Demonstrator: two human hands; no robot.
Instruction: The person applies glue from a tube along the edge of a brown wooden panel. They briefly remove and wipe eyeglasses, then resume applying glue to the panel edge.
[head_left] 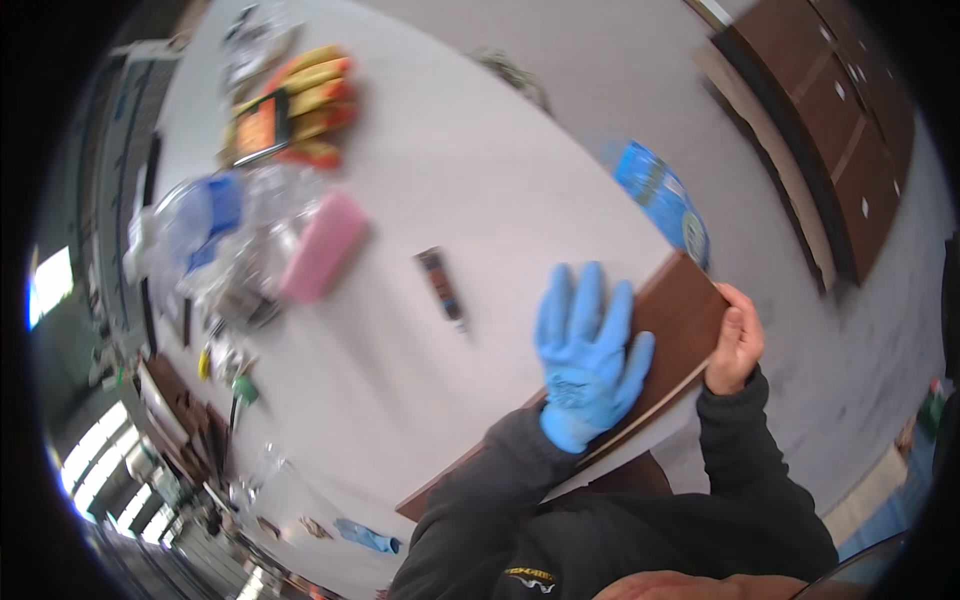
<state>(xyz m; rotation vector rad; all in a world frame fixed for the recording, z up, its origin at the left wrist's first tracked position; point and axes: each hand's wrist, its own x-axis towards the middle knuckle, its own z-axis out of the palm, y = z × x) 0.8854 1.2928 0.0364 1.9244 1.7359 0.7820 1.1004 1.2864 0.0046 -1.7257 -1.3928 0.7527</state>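
A long dark-brown board (684, 312) lies along the near edge of the white table, close to my body. My left hand (582, 365), in a blue glove, rests flat over its far edge with the fingers spread. Bare, my right hand (736, 342) grips the board's right end, thumb on top and the other fingers partly hidden. Part of the board is hidden behind my left forearm. Farther in on the table lies a small dark tube (441, 288) with a pale nozzle, touched by neither hand.
A pink block (325, 247), crumpled clear plastic (235, 265) and yellow-orange work gloves (320, 95) lie on the table's left. A blue package (660, 200) shows at the right edge. Brown panels (825, 110) are stacked beyond. Another blue glove (366, 535) lies at lower left.
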